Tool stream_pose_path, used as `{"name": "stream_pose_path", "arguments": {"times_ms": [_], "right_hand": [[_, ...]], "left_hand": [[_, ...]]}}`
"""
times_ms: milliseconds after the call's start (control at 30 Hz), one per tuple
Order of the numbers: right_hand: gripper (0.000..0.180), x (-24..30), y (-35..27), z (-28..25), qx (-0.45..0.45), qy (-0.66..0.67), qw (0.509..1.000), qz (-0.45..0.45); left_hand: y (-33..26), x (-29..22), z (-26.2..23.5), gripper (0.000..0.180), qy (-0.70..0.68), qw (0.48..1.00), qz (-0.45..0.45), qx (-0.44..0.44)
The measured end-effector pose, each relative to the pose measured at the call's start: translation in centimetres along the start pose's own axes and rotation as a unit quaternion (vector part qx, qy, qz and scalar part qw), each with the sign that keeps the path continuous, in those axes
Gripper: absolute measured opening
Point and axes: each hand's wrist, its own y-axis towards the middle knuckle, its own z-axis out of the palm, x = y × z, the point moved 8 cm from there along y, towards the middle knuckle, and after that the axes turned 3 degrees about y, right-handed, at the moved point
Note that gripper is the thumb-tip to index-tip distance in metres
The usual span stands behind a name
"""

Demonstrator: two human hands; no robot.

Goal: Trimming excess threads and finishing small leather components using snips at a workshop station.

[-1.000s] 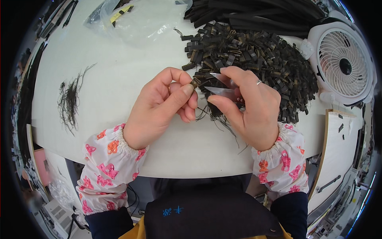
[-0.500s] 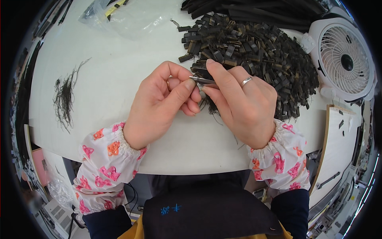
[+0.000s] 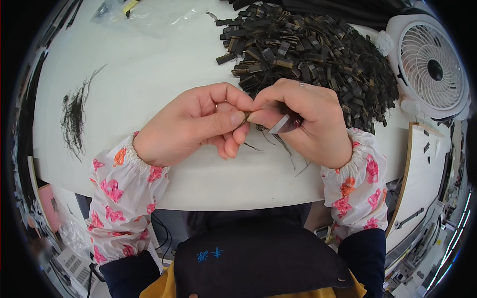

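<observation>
My left hand [image 3: 191,119] is closed, thumb and forefinger pinching a small dark fabric tab [image 3: 245,117]. My right hand [image 3: 310,116] meets it there, its thumb and forefinger tips at the tab's other end. Tucked in the right palm is a shiny flat metal hand tool [image 3: 279,124], perhaps thread snips; the fingers hide most of it. Loose dark threads [image 3: 283,144] hang below the right thumb. Just beyond both hands lies a big heap of black folded fabric tabs [image 3: 308,54], some with brownish edges and trailing threads.
A white fan [image 3: 432,69] stands right of the heap. On the white table [image 3: 149,99], a tangle of dark threads [image 3: 74,121] lies to the left. Clear plastic [image 3: 149,17] is at the back left. A pale board [image 3: 420,179] leans at the right.
The metal tool's pointed tip, earlier at the left fingertips, is now turned back into my right palm. Right thumb and forefinger have come to the tab. Both hands sit slightly lower.
</observation>
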Motion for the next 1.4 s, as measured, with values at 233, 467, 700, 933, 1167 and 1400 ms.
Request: {"name": "stream_pose_path", "arguments": {"times_ms": [233,467,700,933,1167,1400], "right_hand": [[0.017,-1.7,-0.6,-0.2,-0.063,-0.013,0.991,0.121],[0.021,-1.2,-0.5,-0.7,-0.111,-0.022,0.991,0.07],[0.036,0.7,-0.5,0.9,-0.018,-0.045,0.998,0.029],[0.035,-0.2,-0.8,1.5,-0.065,0.058,0.994,0.067],[0.028,-1.0,-1.0,1.4,-0.064,0.121,0.983,0.124],[0.029,-0.8,-0.8,1.0,-0.012,0.097,0.986,0.136]], "left_hand": [[0.0,-0.4,0.0,0.015,0.155,0.981,0.042,-0.113],[-0.4,-1.4,-1.5,0.012,0.109,0.976,0.098,-0.16],[-0.3,-1.8,-1.5,0.013,0.008,0.985,0.105,-0.135],[-0.4,-1.8,-0.9,0.014,-0.057,0.989,0.097,-0.096],[-0.6,-1.9,-1.2,0.018,-0.017,0.987,0.107,-0.115],[-0.7,-1.3,-1.1,0.019,0.134,0.986,0.028,-0.098]]}}
